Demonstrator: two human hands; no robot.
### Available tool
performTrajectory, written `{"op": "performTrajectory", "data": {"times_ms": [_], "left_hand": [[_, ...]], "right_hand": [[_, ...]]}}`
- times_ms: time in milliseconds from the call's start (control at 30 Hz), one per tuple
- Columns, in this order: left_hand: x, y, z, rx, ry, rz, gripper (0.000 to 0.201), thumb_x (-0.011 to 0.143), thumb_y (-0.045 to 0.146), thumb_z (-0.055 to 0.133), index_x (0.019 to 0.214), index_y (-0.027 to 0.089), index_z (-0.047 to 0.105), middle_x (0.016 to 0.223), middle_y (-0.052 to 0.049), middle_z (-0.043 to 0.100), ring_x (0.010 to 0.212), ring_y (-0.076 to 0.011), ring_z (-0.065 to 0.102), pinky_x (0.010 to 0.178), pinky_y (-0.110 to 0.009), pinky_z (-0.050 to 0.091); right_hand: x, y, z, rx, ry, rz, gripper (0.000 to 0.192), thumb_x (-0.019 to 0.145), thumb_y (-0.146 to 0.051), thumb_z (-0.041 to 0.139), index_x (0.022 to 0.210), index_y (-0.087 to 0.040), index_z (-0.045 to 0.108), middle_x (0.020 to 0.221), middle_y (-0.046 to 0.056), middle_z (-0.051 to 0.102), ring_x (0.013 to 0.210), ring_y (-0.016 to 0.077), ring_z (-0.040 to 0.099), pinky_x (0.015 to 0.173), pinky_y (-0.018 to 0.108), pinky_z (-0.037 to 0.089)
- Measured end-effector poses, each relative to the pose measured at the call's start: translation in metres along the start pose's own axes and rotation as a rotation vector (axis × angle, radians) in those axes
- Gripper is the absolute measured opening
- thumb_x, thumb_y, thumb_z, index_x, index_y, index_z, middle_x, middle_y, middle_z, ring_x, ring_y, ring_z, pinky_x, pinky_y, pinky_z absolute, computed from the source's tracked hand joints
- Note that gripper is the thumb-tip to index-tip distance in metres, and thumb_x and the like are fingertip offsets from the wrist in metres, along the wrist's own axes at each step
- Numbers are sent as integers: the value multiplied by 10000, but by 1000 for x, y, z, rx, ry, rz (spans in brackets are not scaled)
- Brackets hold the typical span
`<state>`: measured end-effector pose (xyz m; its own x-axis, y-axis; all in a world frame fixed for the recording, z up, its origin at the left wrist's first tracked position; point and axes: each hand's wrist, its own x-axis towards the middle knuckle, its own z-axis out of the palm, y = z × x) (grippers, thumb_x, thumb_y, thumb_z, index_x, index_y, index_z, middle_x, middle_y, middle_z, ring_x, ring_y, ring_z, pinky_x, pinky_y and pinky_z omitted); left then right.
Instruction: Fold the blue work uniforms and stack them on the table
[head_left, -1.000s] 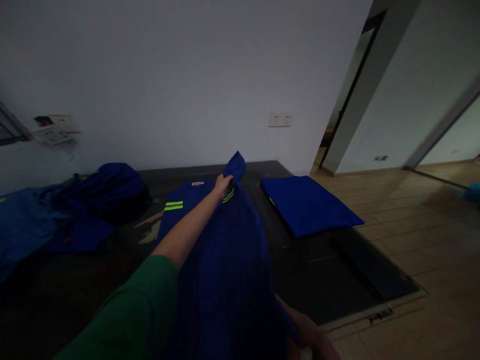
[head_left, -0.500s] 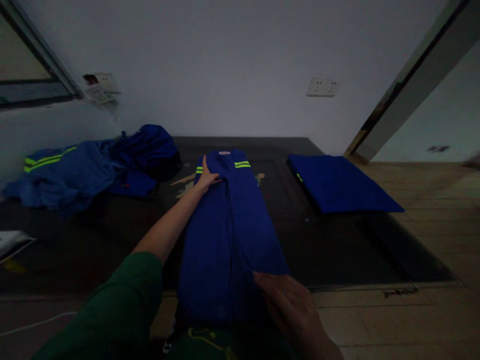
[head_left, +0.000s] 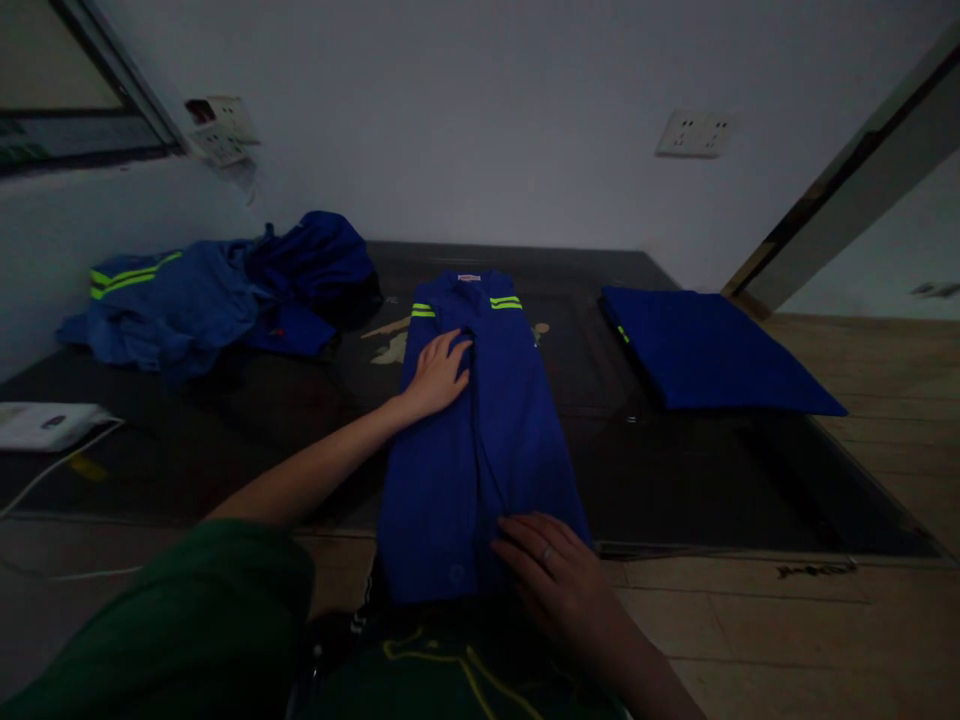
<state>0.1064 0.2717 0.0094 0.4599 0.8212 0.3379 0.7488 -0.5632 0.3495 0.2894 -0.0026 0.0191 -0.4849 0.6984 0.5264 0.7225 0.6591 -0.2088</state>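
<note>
A: What is seen at the far left of the frame?

B: A white device (head_left: 46, 425) with a cable is seen at the left edge, lying on the dark mat (head_left: 225, 450). Above it, in the upper left, a heap of blue garments (head_left: 217, 290) with yellow-green stripes is piled against the wall.

A: And toward the middle?

B: The left hand (head_left: 437, 375) is laid flat, fingers spread and open, on the upper part of the folded blue jacket (head_left: 480, 420). Nothing is gripped by it; the cloth is only pressed. The jacket is stretched lengthwise in the centre of the frame, its collar and two yellow-green stripes turned toward the wall, its lower edge reaching past the mat's near border onto the wooden floor (head_left: 825, 640).

A: What is noted lower down, right of centre?

B: The right hand (head_left: 559, 580) is rested on the jacket's lower right corner, fingers extended and open, a ring worn on one. No fabric is pinched.

A: And at the right?

B: A folded blue cloth (head_left: 712, 350) is laid flat on the mat, well apart from the jacket. A wall socket (head_left: 694, 133) is seen above it, in the upper right.
</note>
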Motion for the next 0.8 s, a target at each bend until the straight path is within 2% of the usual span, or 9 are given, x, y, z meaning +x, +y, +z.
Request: {"op": "performTrajectory", "data": {"times_ms": [67, 167, 300, 500, 667, 733, 800], "left_hand": [[-30, 7, 4, -17, -111, 35, 538, 885, 290, 468, 1399, 143, 398, 1513, -150, 332, 1428, -295, 233, 1170, -485, 162], [-51, 9, 13, -72, -169, -16, 558, 905, 324, 425, 1408, 87, 381, 1510, -186, 340, 1439, -302, 219, 1179, -468, 127], [-50, 7, 18, -123, -155, -41, 568, 876, 331, 471, 1396, 110, 409, 1516, -159, 348, 1445, -300, 205, 1185, -459, 99], [-49, 12, 13, -126, -141, -52, 567, 872, 326, 474, 1379, 75, 428, 1507, -204, 343, 1435, -326, 224, 1182, -483, 101], [-50, 13, 8, -19, -159, -35, 632, 907, 346, 444, 1456, 66, 305, 1526, -215, 296, 1438, -305, 224, 1180, -473, 158], [-50, 16, 4, 6, -121, 7, 657, 910, 316, 450, 1488, 95, 231, 1546, -199, 256, 1444, -299, 203, 1170, -503, 184], [-52, 25, -5, 9, -80, 115, 607, 917, 240, 434, 1486, 147, 244, 1548, -167, 267, 1451, -276, 187, 1165, -528, 192]], "right_hand": [[-5, 2, 0, 8, -29, 20, 416, 860, -22, 388, 1200, -122, 605, 1228, 107, 652, 1178, 197, 576, 959, 383, 531], [-12, 3, 3, 21, 17, 4, 438, 871, -14, 393, 1251, -124, 580, 1239, 97, 651, 1235, 188, 543, 990, 375, 522], [-15, 0, 5, 42, 80, -6, 405, 930, -81, 417, 1307, -150, 547, 1258, 96, 640, 1264, 192, 518, 1032, 399, 489], [-18, -3, 12, -21, 5, -82, 369, 971, -118, 344, 1230, -154, 605, 1258, 77, 642, 1225, 192, 553, 1013, 406, 502], [-24, 2, 17, -56, 43, -172, 334, 984, -144, 366, 1198, -164, 622, 1256, 49, 645, 1249, 196, 530, 1023, 416, 490], [-24, 4, 19, -62, 71, -199, 328, 986, -147, 370, 1185, -169, 630, 1245, 48, 651, 1259, 187, 520, 1037, 403, 478], [-23, 5, 20, -62, 73, -225, 319, 984, -158, 384, 1187, -169, 630, 1240, 56, 653, 1258, 181, 520, 1037, 384, 477]]}}
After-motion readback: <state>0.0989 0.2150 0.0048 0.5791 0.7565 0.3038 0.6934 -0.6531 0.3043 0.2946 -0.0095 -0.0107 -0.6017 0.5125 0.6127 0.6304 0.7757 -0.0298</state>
